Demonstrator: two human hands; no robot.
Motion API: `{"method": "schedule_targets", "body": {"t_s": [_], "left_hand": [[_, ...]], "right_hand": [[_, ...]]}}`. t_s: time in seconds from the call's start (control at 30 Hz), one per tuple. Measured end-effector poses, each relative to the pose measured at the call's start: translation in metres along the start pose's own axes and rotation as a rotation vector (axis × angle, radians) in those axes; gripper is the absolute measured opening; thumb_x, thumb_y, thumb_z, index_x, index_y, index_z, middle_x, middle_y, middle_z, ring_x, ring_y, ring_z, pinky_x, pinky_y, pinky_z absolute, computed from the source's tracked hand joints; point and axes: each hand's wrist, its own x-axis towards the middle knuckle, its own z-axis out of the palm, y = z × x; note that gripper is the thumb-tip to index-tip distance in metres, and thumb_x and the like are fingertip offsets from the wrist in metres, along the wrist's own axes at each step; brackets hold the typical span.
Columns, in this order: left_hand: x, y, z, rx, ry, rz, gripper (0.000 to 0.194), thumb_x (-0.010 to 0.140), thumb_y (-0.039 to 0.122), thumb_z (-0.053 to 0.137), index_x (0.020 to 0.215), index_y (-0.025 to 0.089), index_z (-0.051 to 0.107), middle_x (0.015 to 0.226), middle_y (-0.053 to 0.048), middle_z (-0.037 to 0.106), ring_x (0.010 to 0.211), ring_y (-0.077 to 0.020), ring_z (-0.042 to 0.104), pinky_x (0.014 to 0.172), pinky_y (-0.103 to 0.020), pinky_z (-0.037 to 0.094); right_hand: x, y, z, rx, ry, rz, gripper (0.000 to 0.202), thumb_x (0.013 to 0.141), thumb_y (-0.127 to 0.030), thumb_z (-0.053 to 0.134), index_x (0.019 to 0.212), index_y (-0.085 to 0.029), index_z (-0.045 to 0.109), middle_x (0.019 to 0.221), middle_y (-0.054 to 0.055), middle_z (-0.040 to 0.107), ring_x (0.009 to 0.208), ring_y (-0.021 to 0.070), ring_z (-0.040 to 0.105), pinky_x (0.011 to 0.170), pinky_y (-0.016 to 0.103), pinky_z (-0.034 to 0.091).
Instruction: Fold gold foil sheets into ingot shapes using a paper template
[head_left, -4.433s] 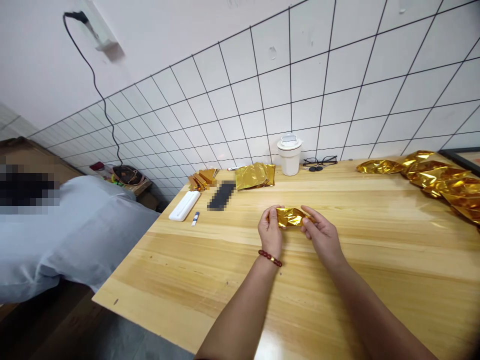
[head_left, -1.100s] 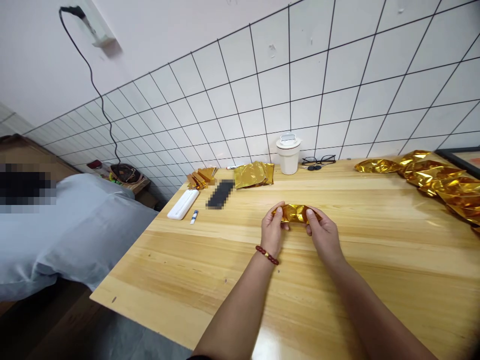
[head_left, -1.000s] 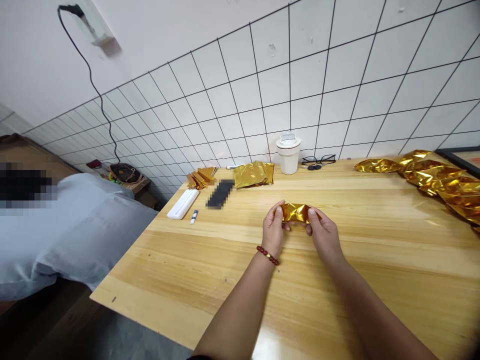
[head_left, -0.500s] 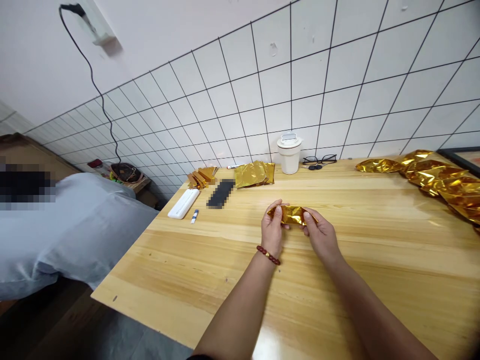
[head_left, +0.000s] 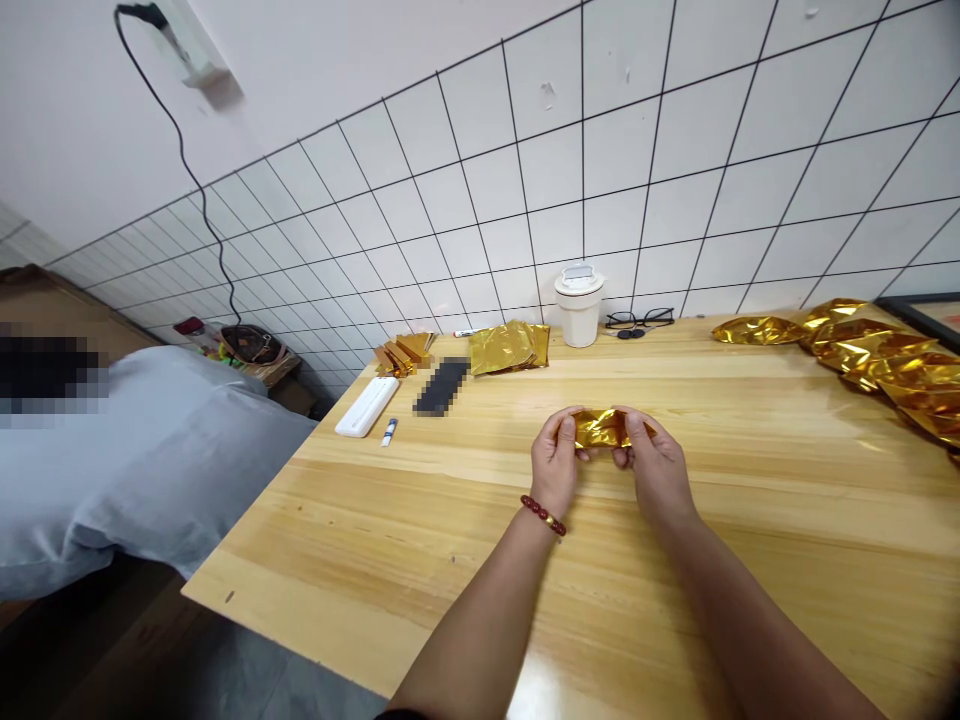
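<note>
A shiny piece of folded gold foil paper [head_left: 600,429] is held between my two hands, above the wooden table. My left hand [head_left: 556,455], with a dark red bead bracelet [head_left: 543,514] at the wrist, pinches its left end, thumb on top. At the other end my right hand [head_left: 657,462] grips the foil in the same way. Both thumbs lie on the near face, and most of the other fingers are hidden behind the paper. The middle of the foil is creased and slightly hollowed.
Along the wall stand flat gold sheets [head_left: 508,348], folded gold strips [head_left: 403,354], a white lidded cup [head_left: 579,308] and glasses [head_left: 639,320]. A white case [head_left: 367,407], a small tube [head_left: 388,432] and a blurred dark phone-shaped object [head_left: 441,387] lie left. Gold foil shapes [head_left: 870,350] pile right. A person [head_left: 165,460] leans at left.
Both hands have shifted a little to the right with the foil. The right thumb has moved onto its right end, and the foil's middle looks more opened out.
</note>
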Motion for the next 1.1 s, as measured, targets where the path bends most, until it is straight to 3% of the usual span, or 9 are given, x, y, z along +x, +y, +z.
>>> {"method": "schedule_targets", "body": {"t_s": [0.57,1.1], "left_hand": [[0.003,-0.01,-0.002,0.099,0.044,0.007,0.051,0.086,0.062,0.049,0.097,0.015,0.065,0.086,-0.006,0.068,0.054,-0.0083,0.053,0.048,-0.022,0.045],[0.001,-0.005,0.0,0.13,0.085,0.013,0.052,0.085,0.063,0.047,0.094,0.015,0.065,0.083,-0.005,0.065,0.06,-0.0109,0.055,0.049,-0.021,0.046]], "right_hand": [[-0.006,-0.003,0.005,-0.038,-0.015,0.033,0.048,0.072,-0.063,0.067,0.088,-0.018,0.065,0.058,-0.003,0.051,0.05,0.0101,0.046,0.042,0.021,0.036],[-0.007,0.006,0.0,-0.138,-0.08,-0.038,0.043,0.082,-0.057,0.06,0.096,-0.017,0.065,0.056,-0.004,0.05,0.05,0.011,0.045,0.045,0.023,0.034]]}}
